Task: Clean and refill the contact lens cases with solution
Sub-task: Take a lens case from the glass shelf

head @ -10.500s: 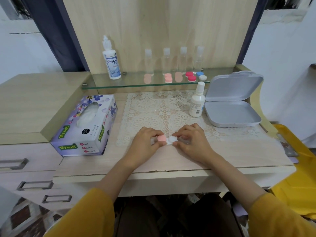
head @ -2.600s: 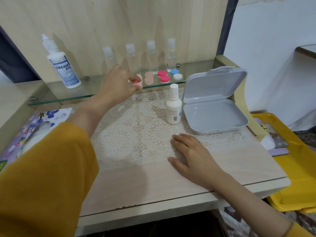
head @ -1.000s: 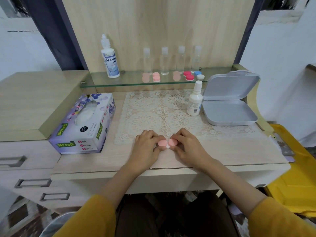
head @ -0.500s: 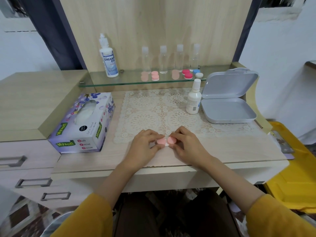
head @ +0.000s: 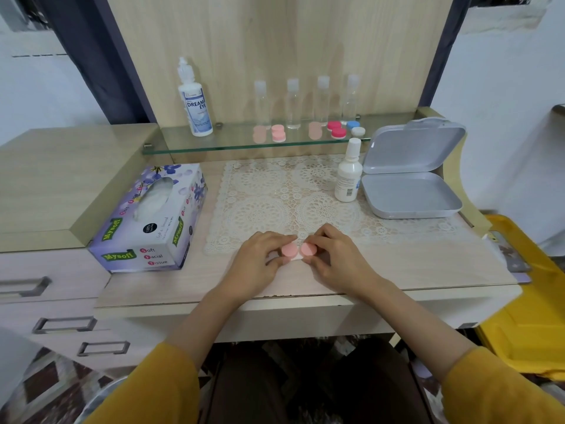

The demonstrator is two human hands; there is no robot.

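A contact lens case with two pink caps [head: 296, 250] and a white base lies on the desk near the front edge of the lace mat. My left hand [head: 260, 261] pinches its left cap, and my right hand [head: 336, 260] pinches its right cap. On the glass shelf [head: 232, 142] stand the Dream Eye solution bottle [head: 195, 102], several small clear bottles [head: 293, 102] and more lens cases: a pink one [head: 278, 133], a red one [head: 335, 130] and a blue-and-white one [head: 355, 127]. A small white bottle [head: 348, 174] stands on the mat.
A tissue box [head: 153, 218] lies left of the lace mat [head: 275, 197]. An open grey hinged case [head: 409, 172] sits at the right. A yellow bin [head: 529, 301] stands beside the desk's right end. Drawers with metal handles are at the lower left.
Since 2.6 s ago my left hand brought a pink-capped case down from the shelf to the desk front. Both hands now hold its caps; over the last second they barely moved.
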